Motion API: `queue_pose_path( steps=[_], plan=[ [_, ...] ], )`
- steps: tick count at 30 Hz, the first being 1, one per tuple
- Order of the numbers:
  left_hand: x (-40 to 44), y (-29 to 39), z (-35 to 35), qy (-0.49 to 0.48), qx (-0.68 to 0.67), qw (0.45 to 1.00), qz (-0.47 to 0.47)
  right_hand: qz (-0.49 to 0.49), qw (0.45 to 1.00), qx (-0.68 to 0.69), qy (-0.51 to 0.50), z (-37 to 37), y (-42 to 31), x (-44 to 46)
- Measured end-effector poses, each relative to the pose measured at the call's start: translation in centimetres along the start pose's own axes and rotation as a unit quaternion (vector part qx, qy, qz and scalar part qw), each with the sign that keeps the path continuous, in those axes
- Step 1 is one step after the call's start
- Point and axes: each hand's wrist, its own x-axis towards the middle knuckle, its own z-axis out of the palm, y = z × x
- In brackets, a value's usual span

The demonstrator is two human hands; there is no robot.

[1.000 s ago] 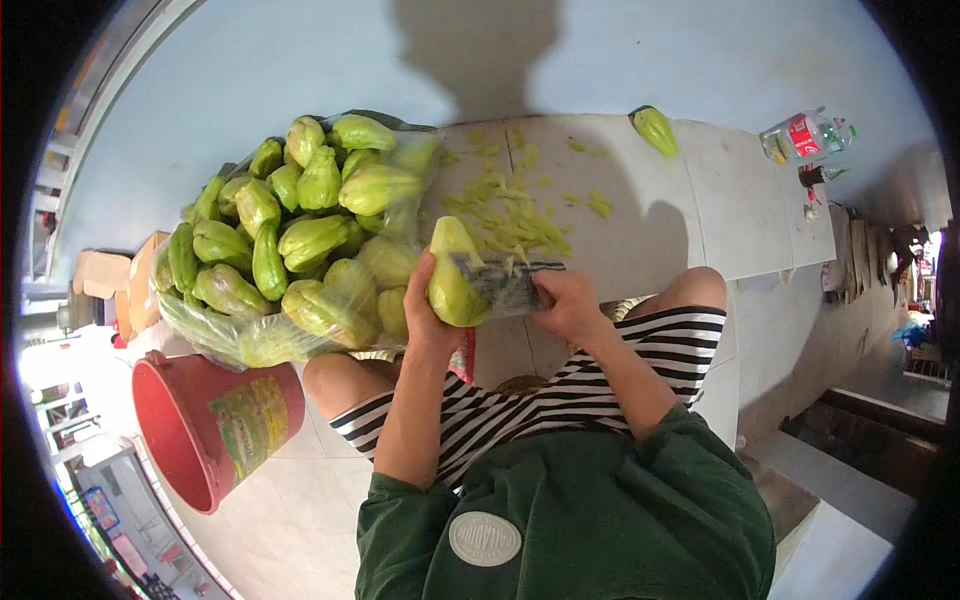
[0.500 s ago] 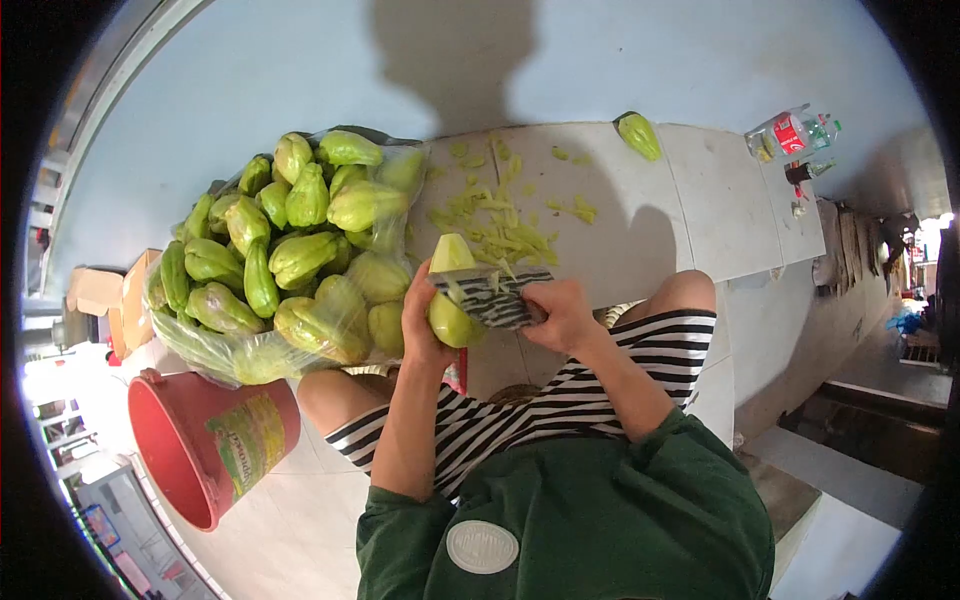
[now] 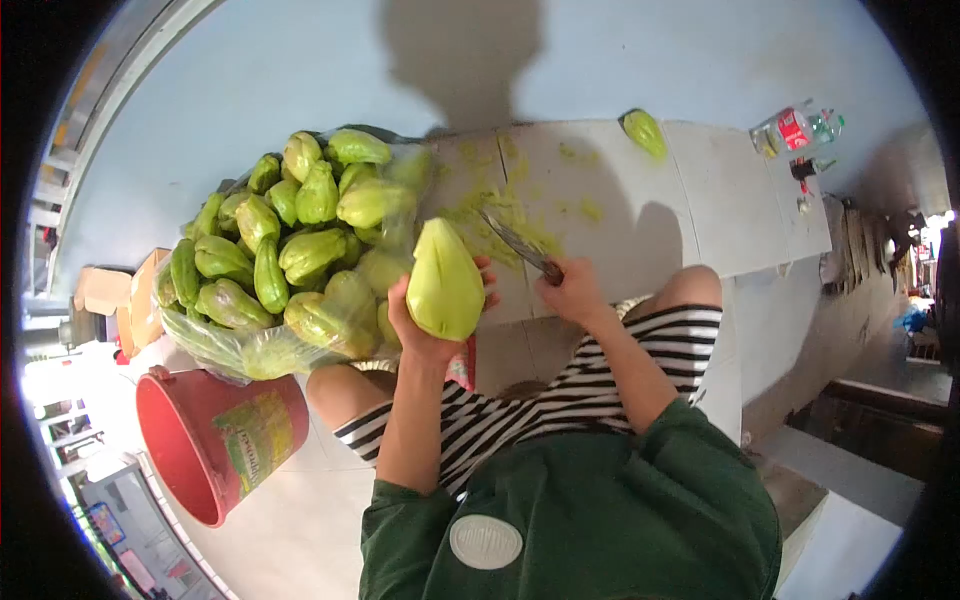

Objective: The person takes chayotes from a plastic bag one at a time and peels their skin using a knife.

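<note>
My left hand [image 3: 421, 348] cradles a pale green, peeled chayote [image 3: 444, 288], its fingers wrapped around the sides and the narrow end pointing away from me. My right hand [image 3: 577, 290] is closed on the handle of a knife [image 3: 516, 239], whose blade is held apart from the chayote and points up and left. Under and beyond the knife, green peelings [image 3: 478, 218] lie scattered over the tiles. Left of my hands, a clear plastic bag [image 3: 262, 358] stands full of unpeeled chayotes [image 3: 312, 255].
One unpeeled chayote [image 3: 644, 133] lies near the wall. A plastic bottle [image 3: 790, 131] with a red label and a small dark bottle [image 3: 803, 169] are at the far right. At the left, a red bucket [image 3: 180, 440] lies tilted near a cardboard box [image 3: 146, 298].
The knife has come away from the chayote to the right, its blade now turned edge-on. The chayote has turned in my left hand, showing a broad peeled face.
</note>
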Motion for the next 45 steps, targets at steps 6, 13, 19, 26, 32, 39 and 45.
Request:
queue_pose_path(
  steps=[6,13,19,26,32,39,45],
  plan=[
    [-0.1,-1.0,-0.5,-0.037,0.003,0.999,-0.039,-0.083,0.994,0.032,0.066,0.3,0.2,-0.5],
    [-0.4,-1.2,1.6,0.017,-0.078,0.996,0.036,-0.331,0.934,-0.066,0.118,-0.2,-1.3,-1.5],
    [0.0,-1.5,0.1,0.001,-0.011,0.998,0.057,-0.416,0.903,-0.013,0.109,-0.2,-3.3,-2.1],
    [-0.6,-1.1,0.6,-0.110,-0.078,0.990,-0.028,-0.309,0.944,-0.020,0.110,-0.1,-2.2,-1.7],
    [-0.6,-1.5,1.3,0.045,-0.009,0.998,0.038,-0.377,0.923,-0.020,0.077,-0.8,-3.4,-2.2],
    [-0.6,-1.6,1.1,0.018,-0.030,0.999,0.022,-0.313,0.946,-0.043,0.076,-1.4,-3.7,-2.1],
    [-0.5,-1.5,-0.6,-0.159,0.015,0.986,-0.044,-0.200,0.975,-0.021,0.093,0.8,-0.4,-0.1]
  ],
)
